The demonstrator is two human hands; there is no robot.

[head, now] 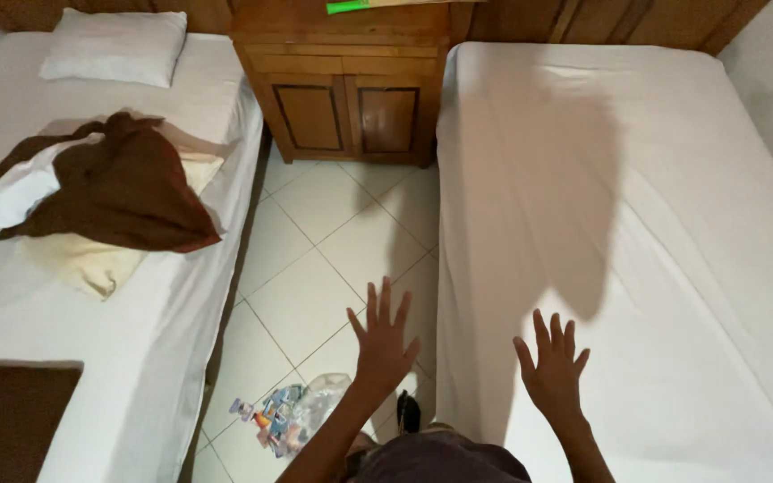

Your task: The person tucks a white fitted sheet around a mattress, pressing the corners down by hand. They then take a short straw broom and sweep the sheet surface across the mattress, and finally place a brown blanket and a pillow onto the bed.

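A view from a head-worn camera looks down between two single beds in a small room. Both of the person's bare hands are raised in front of them, palms down, fingers spread wide and holding nothing. The left hand [383, 338] hovers over the tiled floor [315, 233] in the gap between the beds, just beside the edge of the right-hand bed. The right hand [552, 367] hovers above the white sheet [673, 268] of that bed, near its lower left corner; whether it touches the fabric cannot be told. The sheet lies fairly smooth with a few long creases, and the person's shadow falls across it. On the left bed [136, 358] a brown blanket [127, 188] is heaped over cream and white bedding, with a white pillow [114, 46] at the head. A wooden bedside cabinet [346, 89] stands between the beds against the wall. On the floor by the person's feet lies a clear plastic bag [319, 402] with a scatter of small colourful wrappers [270, 420]. The likely hazard here is underfoot: stepping on the bag or wrappers on smooth tile could cause a slip while leaning toward the bed, and pressing unevenly could drag fresh wrinkles into the sheet.
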